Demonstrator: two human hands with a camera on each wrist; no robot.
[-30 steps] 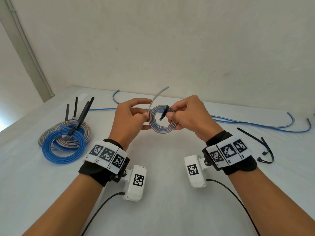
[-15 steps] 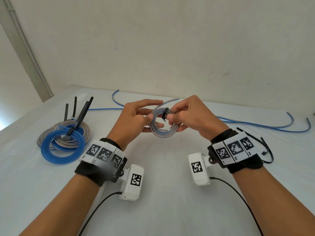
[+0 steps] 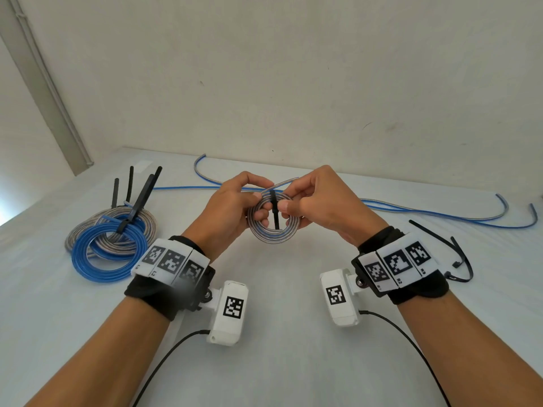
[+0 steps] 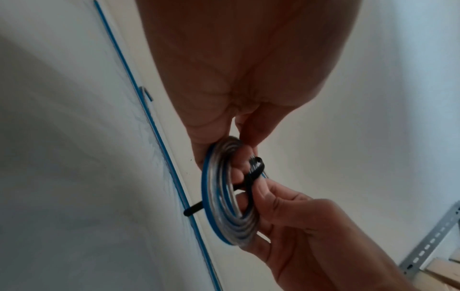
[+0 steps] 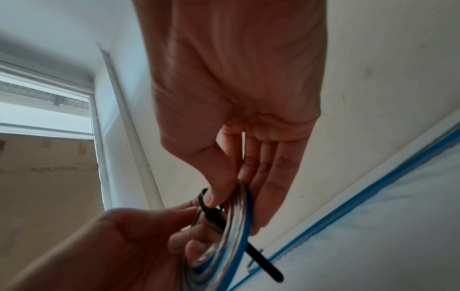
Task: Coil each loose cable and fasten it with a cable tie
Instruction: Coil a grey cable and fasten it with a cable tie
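Three wrist-band labels [image 3: 399,264]: R1, R2, R3

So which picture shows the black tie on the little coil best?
The left wrist view: the black cable tie visibly loops around the small cable coil, its tail poking out behind. The head view shows it only as a short black strip between both thumbs. The right wrist view shows its loop and tail, partly behind the right hand's thumb.

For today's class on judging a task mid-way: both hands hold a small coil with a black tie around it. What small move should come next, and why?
Probably pull the tie's loose tail to cinch it. It already loops the coil, its tail pokes out free, and the right hand pinches it while the left hand steadies the coil.
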